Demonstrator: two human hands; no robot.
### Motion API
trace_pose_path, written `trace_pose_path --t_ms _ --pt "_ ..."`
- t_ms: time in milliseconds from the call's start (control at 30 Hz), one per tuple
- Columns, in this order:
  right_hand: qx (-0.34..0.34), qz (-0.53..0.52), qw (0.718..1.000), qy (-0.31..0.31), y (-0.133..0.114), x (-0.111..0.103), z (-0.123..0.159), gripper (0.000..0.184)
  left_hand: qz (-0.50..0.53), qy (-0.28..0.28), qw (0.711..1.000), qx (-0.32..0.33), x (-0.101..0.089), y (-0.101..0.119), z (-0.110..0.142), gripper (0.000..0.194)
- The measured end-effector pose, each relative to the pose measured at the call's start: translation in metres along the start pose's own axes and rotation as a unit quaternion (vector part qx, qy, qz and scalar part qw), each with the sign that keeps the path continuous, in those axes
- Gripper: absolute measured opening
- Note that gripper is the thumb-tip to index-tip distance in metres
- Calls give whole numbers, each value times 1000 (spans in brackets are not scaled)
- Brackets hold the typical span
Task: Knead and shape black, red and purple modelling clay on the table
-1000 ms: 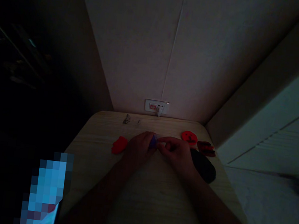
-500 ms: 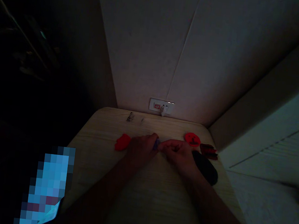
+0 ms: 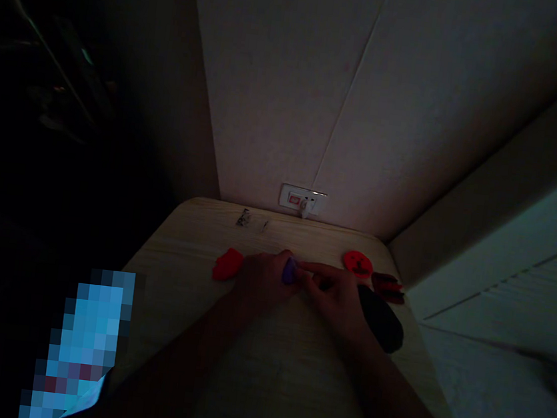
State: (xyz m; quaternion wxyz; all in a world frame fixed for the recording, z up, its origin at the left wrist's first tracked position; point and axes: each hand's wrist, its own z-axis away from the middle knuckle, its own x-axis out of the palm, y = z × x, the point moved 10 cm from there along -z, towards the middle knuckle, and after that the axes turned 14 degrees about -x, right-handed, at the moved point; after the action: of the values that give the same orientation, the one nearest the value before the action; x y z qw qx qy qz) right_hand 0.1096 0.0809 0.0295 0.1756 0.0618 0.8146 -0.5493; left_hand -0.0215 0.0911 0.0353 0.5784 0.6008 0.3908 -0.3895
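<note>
A small purple lump of what looks like modelling clay (image 3: 289, 272) sits between my two hands, above the middle of the wooden table. My left hand (image 3: 263, 276) is closed around it from the left. From the right, my right hand (image 3: 332, 288) pinches at its edge with thumb and forefinger. Beside my left hand lies a flat red piece with a notched edge (image 3: 227, 265). Past my right hand are a red disc with dark marks (image 3: 357, 264) and several dark red and black strips (image 3: 387, 288). A black oval slab (image 3: 380, 320) lies by my right wrist, partly covered.
The pale wooden table (image 3: 191, 226) stands against a wall with a socket plate (image 3: 302, 200), a plug in it. A dark smudge (image 3: 243, 218) marks the tabletop's back. A lit, blurred-out screen (image 3: 86, 335) is at lower left. The room is dim.
More of the purple clay shows between my hands. My right fingers have shifted slightly against it. The view has tilted a little.
</note>
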Motion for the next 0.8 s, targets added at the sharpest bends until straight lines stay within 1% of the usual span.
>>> trace_pose_path --t_ms 200,300,433,500,633,700,800 --pt "55 -125 991 0 8 9 1 36 13 -19 999 34 3 6 3 27" --pt "69 -167 983 -2 8 12 0 38 15 -32 999 39 5 7 4 31" --pt "73 -172 982 -25 8 14 -1 40 5 -38 998 57 6 8 6 40" --pt "64 -151 986 -35 8 14 -1 38 6 -34 997 67 6 9 7 43" --pt "39 -109 993 -32 8 10 -2 35 20 -32 997 69 5 9 7 50" --pt "45 -122 991 -25 9 10 -2 34 29 -32 997 69 3 10 8 53" --pt "80 -169 982 -34 10 15 -1 38 25 -32 996 76 3 12 8 55"
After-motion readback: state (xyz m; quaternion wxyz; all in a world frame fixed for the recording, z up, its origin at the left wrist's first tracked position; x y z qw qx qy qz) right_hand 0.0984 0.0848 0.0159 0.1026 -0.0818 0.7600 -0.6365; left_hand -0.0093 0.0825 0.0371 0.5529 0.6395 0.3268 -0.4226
